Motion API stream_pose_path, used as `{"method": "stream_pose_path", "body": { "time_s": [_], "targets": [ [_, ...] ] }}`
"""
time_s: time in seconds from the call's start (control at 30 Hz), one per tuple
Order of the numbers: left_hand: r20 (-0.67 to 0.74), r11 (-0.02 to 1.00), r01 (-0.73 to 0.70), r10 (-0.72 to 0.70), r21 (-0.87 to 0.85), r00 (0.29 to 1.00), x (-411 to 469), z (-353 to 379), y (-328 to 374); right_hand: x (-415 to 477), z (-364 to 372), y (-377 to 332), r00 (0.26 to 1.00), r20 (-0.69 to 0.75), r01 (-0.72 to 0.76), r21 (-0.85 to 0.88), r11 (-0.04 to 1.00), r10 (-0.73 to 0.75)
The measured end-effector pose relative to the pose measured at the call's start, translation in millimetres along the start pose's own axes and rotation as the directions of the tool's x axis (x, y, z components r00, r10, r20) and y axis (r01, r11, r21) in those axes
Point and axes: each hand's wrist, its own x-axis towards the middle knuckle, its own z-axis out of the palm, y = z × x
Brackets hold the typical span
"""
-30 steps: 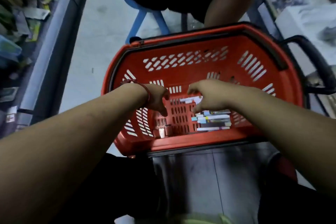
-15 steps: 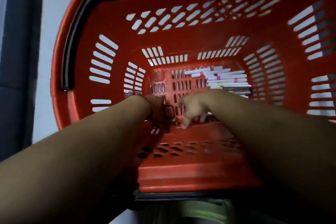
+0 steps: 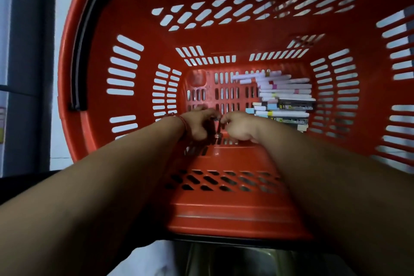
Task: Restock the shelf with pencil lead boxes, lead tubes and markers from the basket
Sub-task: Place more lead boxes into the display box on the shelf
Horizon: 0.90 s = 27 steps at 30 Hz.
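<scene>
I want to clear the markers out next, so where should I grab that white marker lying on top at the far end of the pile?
Probably pinch the top white marker around its barrel near the middle, coming straight down from above. It lies flat across the pile, with the basket wall close behind it and more markers against its near side, so only its top is free.

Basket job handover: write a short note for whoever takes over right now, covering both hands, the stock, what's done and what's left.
Left hand: deep in the red basket, fingers closed round small dark items at the near end of the floor; which kind cannot be told.
Right hand: beside it, pinching the same small items.
Stock: white markers and dark lead boxes stacked at the right side of the basket floor, untouched by either hand.
Done: nothing visibly shelved; the shelf is out of view.
Left: lift out the small items, then markers and boxes, and shelve them.
</scene>
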Motion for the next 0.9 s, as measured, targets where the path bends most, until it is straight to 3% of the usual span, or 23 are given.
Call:
{"method": "stream_pose_path", "body": {
  "time_s": [0.1,0.23,0.43,0.67,0.9],
  "targets": [
    [-0.030,0.999,-0.042,0.041,-0.019,0.999,2,8,7,5,-1,3,1.000,0.000,-0.007,0.033,0.999,0.007],
    [-0.085,0.982,-0.079,0.094,0.173,0.992,11,19,11,4,-4,3,1.000,0.005,0.010,0.028,1.000,-0.010],
    [0.003,0.948,-0.109,0.114,0.298,0.994,14,18,12,4,-16,10,0.997,-0.063,-0.040,0.030,0.999,0.042],
    [0.124,0.976,-0.095,0.071,0.198,0.990,15,5,10,-1,-26,12,0.996,-0.085,-0.040,-0.028,0.999,0.037],
    [0.111,0.991,-0.094,0.084,0.091,0.990,16,4,7,-5,-29,10,0.997,-0.081,0.004,-0.116,0.993,-0.013]
  ]
}}
